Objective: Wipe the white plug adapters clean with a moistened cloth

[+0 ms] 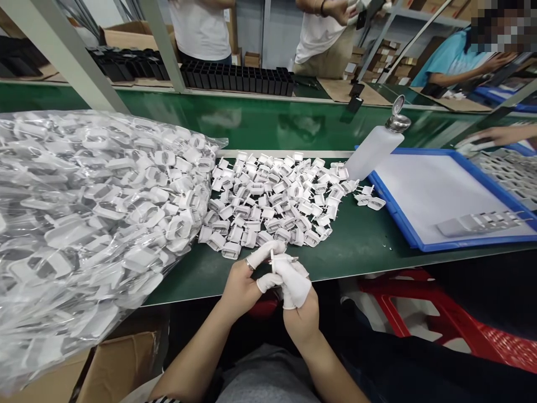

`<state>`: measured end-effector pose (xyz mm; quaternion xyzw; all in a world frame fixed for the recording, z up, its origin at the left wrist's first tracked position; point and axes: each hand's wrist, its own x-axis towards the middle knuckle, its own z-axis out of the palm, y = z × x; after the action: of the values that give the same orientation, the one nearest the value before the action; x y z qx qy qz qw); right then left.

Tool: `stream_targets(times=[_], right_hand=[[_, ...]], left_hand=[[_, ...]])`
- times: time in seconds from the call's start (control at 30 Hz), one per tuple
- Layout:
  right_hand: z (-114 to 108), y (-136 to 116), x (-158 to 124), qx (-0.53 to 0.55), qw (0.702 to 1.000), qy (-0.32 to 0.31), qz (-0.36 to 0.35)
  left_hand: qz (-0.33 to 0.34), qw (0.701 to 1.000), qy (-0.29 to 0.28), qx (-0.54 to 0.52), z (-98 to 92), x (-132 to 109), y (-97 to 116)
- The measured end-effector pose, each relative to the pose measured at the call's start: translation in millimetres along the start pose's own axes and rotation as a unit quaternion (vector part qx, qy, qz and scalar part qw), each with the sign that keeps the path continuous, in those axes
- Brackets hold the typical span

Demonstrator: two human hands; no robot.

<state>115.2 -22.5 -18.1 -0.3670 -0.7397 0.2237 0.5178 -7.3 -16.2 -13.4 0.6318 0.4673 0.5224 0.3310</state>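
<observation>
Both my hands meet at the table's front edge, with white finger covers on several fingers. Between them is a small white plug housing (pixel 273 261) with metal pins, partly hidden by the fingers. My left hand (pixel 251 274) is closed, thumb and fingers pinching one side of it. My right hand (pixel 296 288) is closed around the other side. Just beyond the hands spreads a pile of loose white plug housings (pixel 268 196), many with pins showing. A large clear plastic bag (pixel 96 224) full of similar white plastic parts bulges on the left.
A white pump bottle (pixel 375 150) with its metal lid raised stands behind the pile. Right of it is a blue-rimmed tray (pixel 396 215) holding a short row of plug housings (pixel 482 222). Black boxes (pixel 237 77) line the far bench, where other people stand. A red stool (pixel 440 313) is below right.
</observation>
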Motion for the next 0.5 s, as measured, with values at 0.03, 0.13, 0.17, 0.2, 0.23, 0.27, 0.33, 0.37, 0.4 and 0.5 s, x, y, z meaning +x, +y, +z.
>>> stream_targets(times=[0.03,0.13,0.17,0.2,0.23,0.27,0.33,0.37,0.4,0.5], right_hand=[[-0.3,-0.3,0.0,0.0,1.0,0.0,0.006],[-0.3,-1.6,-0.7,0.006,1.0,0.005,0.025],[0.0,-2.2,-1.1,0.008,0.999,0.01,0.03],[0.4,-2.8,-1.5,0.009,0.999,0.015,0.033],[0.8,-3.4,-1.9,0.008,0.999,0.021,0.034],[1.3,-3.9,-2.3,0.005,0.999,0.024,0.035],[2.1,-4.6,-2.9,-0.003,0.999,0.03,0.035],[2.4,-4.7,-3.1,-0.008,0.999,0.032,0.036],[2.7,-4.7,-3.2,-0.013,0.999,0.032,0.038],[2.5,-4.4,-3.0,-0.04,0.998,0.029,0.032]], left_hand=[[0.01,1.0,-0.002,0.016,0.4,-0.1,0.9],[0.046,0.997,0.002,0.068,1.4,-0.5,4.4],[0.057,0.995,0.007,0.085,1.6,-0.7,5.5],[0.067,0.992,0.013,0.102,1.8,-0.9,6.6],[0.077,0.99,0.018,0.119,1.9,-1.2,7.5],[0.086,0.987,0.023,0.135,2.0,-1.6,8.2],[0.104,0.98,0.033,0.168,2.2,-2.3,8.8],[0.115,0.976,0.038,0.182,2.2,-2.6,8.7],[0.126,0.972,0.044,0.196,2.2,-2.8,8.4],[0.151,0.96,0.053,0.228,1.9,-2.6,6.6]])
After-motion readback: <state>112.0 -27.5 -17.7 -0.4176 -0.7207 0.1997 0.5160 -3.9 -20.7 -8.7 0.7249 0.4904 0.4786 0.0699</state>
